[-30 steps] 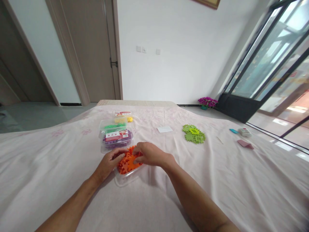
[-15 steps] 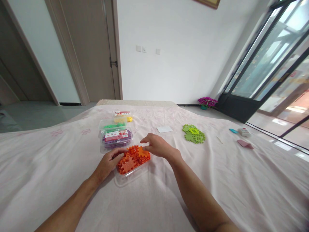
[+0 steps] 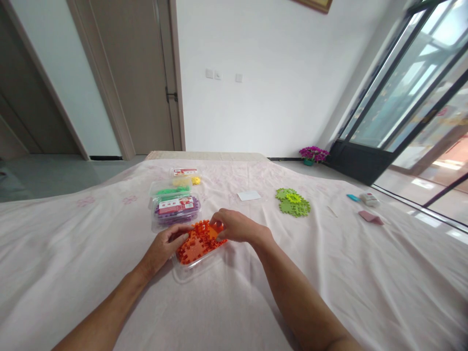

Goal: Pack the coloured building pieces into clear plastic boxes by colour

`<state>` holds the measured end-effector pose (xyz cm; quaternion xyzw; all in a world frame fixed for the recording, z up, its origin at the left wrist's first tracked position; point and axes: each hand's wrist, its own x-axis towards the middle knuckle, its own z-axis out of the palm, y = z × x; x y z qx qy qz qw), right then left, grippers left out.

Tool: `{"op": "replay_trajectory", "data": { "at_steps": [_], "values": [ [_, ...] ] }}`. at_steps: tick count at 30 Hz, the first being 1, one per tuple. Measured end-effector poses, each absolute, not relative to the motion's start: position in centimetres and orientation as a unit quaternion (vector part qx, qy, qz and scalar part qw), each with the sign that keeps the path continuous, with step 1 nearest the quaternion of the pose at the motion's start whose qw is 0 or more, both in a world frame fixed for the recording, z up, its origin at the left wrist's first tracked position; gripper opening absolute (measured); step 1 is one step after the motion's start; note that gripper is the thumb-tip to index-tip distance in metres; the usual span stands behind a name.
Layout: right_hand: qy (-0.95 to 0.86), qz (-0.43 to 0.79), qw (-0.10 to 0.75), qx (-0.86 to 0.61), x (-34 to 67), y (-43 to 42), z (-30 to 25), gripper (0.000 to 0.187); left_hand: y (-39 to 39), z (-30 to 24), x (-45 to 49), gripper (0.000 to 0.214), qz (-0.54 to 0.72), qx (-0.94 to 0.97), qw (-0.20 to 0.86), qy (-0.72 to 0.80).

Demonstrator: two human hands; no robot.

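In the head view, a clear plastic container full of orange interlocking pieces lies in front of me on the cloth. My left hand grips its left side, with thumb over the rim and fingers along the far edge. My right hand reaches in at the right end, its thumb and forefinger round a lighter orange toothed piece; the other fingers curl behind. Just beyond the left hand sits a clear box of purple pieces with a labelled lid.
Farther back stand boxes of green pieces and yellow pieces. A white card lies mid-table. Right of it are joined green toothed discs. A pink cloth piece, a blue item and a white packet lie far right.
My right hand has moved slightly down and left into the container, and its fingers have closed round an orange piece. My left hand stays on the container.
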<state>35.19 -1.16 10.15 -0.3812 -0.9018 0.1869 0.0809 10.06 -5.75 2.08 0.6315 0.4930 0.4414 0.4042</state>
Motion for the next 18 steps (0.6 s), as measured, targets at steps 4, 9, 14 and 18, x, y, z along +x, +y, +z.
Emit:
{"op": "replay_trajectory", "data": {
  "at_steps": [4,9,14,18],
  "values": [
    [-0.899,0.210,0.087,-0.375,35.3,-1.2,10.6,0.039,-5.9,2.2,10.1,0.039,0.439,0.631,0.404,0.496],
    [-0.863,0.233,0.150,-0.423,35.9,-0.8,11.4,0.025,-6.0,2.2,10.2,0.036,0.439,0.633,0.395,0.501],
    [-0.833,0.145,0.185,-0.502,36.7,0.5,10.5,0.022,-6.0,1.9,10.1,0.035,0.447,0.633,0.381,0.505],
    [-0.821,0.110,0.122,-0.546,37.2,1.6,8.6,0.025,-5.9,1.9,10.0,0.035,0.440,0.643,0.377,0.501]
  ]
}}
